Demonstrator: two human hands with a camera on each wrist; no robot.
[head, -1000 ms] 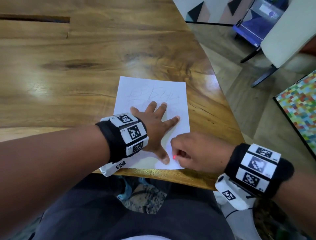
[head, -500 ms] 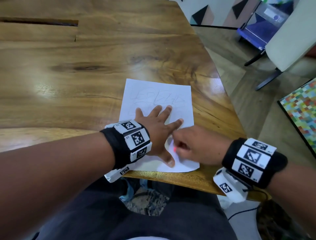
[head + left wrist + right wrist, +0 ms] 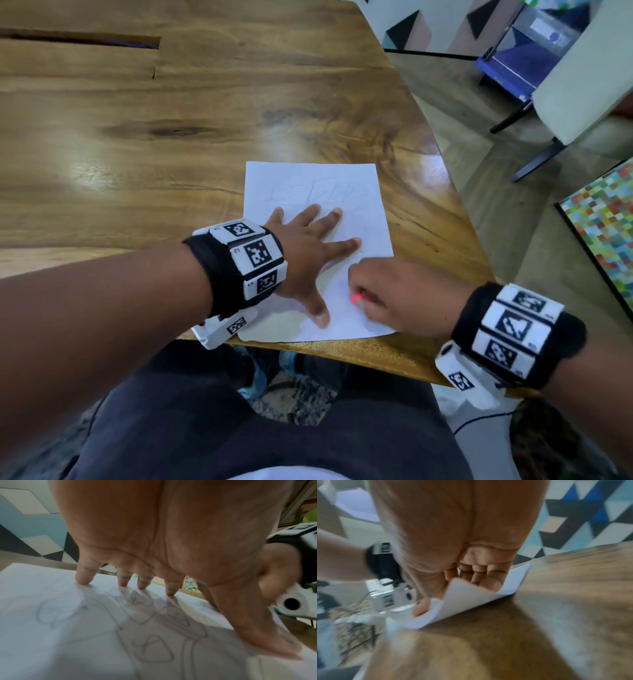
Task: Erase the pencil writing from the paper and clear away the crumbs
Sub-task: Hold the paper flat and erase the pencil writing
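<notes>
The right hand [image 3: 394, 294] pinches a red eraser [image 3: 355, 298] against the paper [image 3: 363, 205]; the left hand [image 3: 308, 260], fingers spread flat, pins it to the counter [image 3: 171, 137]. Beyond both hands pencil writing [image 3: 318, 192] remains: erasing seems barely begun, crumbs uncleared.

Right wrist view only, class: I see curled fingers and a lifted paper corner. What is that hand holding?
Observer: In the head view the right hand pinches a small red eraser, its tip at the paper.
Operator: What is the left hand doing?
Observer: The left hand lies flat on the paper, fingers spread.
Operator: Is any writing left?
Observer: Yes. The left wrist view shows pencil loops under the palm.
</notes>
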